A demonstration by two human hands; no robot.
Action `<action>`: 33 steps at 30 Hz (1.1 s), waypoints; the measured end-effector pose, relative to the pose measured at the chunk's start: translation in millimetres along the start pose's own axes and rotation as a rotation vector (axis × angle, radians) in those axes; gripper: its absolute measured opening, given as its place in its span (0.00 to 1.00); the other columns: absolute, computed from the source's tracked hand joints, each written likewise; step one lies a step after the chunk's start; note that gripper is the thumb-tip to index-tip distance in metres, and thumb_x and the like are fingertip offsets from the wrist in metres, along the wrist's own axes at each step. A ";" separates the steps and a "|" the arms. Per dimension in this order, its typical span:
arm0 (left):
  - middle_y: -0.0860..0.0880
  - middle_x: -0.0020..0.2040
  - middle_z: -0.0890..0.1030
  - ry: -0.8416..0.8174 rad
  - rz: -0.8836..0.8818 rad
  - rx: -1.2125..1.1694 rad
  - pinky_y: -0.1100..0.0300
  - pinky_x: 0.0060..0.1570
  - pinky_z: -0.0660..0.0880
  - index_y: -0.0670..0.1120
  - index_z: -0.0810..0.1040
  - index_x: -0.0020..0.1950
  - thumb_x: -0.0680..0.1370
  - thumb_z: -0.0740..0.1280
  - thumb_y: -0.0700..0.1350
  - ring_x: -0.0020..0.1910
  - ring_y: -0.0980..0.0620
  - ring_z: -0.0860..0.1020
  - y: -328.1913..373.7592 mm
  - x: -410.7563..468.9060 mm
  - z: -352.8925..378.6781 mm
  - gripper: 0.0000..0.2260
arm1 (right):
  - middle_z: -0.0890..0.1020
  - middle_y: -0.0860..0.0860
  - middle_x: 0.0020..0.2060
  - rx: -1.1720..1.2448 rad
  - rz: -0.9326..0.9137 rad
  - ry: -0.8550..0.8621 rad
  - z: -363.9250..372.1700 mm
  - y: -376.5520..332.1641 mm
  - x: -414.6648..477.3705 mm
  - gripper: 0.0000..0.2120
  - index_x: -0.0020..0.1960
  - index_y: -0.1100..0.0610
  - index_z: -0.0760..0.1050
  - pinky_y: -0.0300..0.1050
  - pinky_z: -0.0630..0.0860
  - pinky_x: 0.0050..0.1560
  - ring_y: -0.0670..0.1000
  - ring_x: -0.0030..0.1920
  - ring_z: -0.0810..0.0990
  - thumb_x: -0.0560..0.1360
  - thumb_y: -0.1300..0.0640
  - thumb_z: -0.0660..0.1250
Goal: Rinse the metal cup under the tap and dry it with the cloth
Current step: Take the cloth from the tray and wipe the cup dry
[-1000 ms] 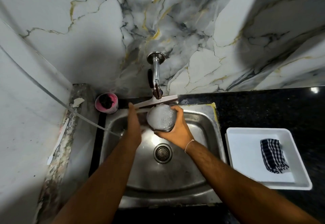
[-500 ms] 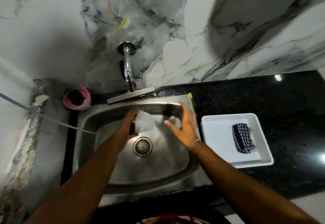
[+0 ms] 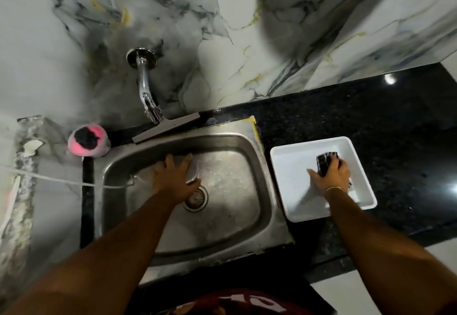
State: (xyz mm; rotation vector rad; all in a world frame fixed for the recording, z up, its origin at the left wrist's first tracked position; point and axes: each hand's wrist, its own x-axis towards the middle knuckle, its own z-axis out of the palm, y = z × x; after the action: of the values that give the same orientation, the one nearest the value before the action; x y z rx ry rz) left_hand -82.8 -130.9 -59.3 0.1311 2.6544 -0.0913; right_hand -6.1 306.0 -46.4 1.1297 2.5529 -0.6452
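My left hand (image 3: 173, 178) is down in the steel sink (image 3: 268, 223), spread over the metal cup (image 3: 194, 175) and holding it just above the drain (image 3: 195, 199). Only a sliver of the cup's side and rim shows past my fingers. My right hand (image 3: 331, 176) is in the white tray (image 3: 296, 159) on the counter to the right of the sink. Its fingers are closed on the dark checked cloth (image 3: 324, 162). The chrome tap (image 3: 148, 94) sticks out of the wall above the sink's back edge, and I see no water running from it.
A pink tub with a dark scrubber (image 3: 89, 141) sits at the sink's back-left corner. A flat metal strip (image 3: 165, 128) lies along the back rim under the tap. A thin tube (image 3: 54, 180) runs in from the left. Black granite counter (image 3: 346, 107) surrounds the tray.
My right hand let go of the cup and moved right into the tray onto the cloth. My left hand took the cup and lowered it from the tap toward the drain.
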 end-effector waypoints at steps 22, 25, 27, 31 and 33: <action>0.37 0.62 0.85 -0.377 -0.543 -1.973 0.36 0.60 0.84 0.46 0.81 0.67 0.79 0.66 0.71 0.60 0.34 0.84 -3.3 -51.1 -52.6 0.31 | 0.91 0.59 0.47 0.422 -0.389 -0.640 64.0 -167.7 -112.7 0.04 0.50 0.59 0.90 0.54 0.85 0.55 0.50 0.43 0.86 0.76 0.63 0.78; 0.35 0.64 0.84 -0.359 -0.521 -1.930 0.37 0.62 0.82 0.45 0.79 0.66 0.80 0.66 0.70 0.64 0.34 0.83 -7.2 -55.4 -58.4 0.30 | 0.92 0.53 0.52 0.420 -0.572 -0.496 76.7 -209.9 -160.7 0.12 0.60 0.54 0.89 0.52 0.86 0.62 0.52 0.54 0.90 0.76 0.57 0.77; 0.36 0.66 0.84 -0.363 -0.486 -1.876 0.36 0.69 0.79 0.44 0.81 0.67 0.80 0.66 0.69 0.67 0.34 0.82 -6.0 -55.2 -61.4 0.31 | 0.90 0.55 0.55 0.375 -0.668 -0.469 80.1 -229.9 -174.5 0.16 0.64 0.53 0.88 0.53 0.85 0.63 0.57 0.57 0.90 0.76 0.59 0.75; 0.39 0.58 0.88 -0.371 -0.443 -1.835 0.42 0.61 0.82 0.45 0.83 0.65 0.80 0.65 0.69 0.58 0.38 0.86 -3.5 -54.2 -73.2 0.30 | 0.90 0.48 0.46 0.373 -0.783 -0.632 82.4 -243.1 -178.5 0.11 0.56 0.55 0.87 0.42 0.87 0.50 0.47 0.47 0.91 0.78 0.67 0.71; 0.39 0.53 0.88 -0.358 -0.443 -1.909 0.44 0.49 0.85 0.44 0.85 0.61 0.80 0.69 0.66 0.47 0.39 0.88 -10.5 -49.1 -72.9 0.26 | 0.87 0.41 0.35 0.219 -0.903 -0.747 79.8 -236.6 -174.4 0.12 0.48 0.48 0.84 0.29 0.81 0.41 0.35 0.37 0.87 0.79 0.65 0.71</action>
State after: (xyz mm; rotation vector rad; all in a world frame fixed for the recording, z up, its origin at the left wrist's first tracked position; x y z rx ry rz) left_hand -74.1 -138.7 28.4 -0.9306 1.3917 1.8761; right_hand -63.6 15.6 25.2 -0.3105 2.2014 -1.2584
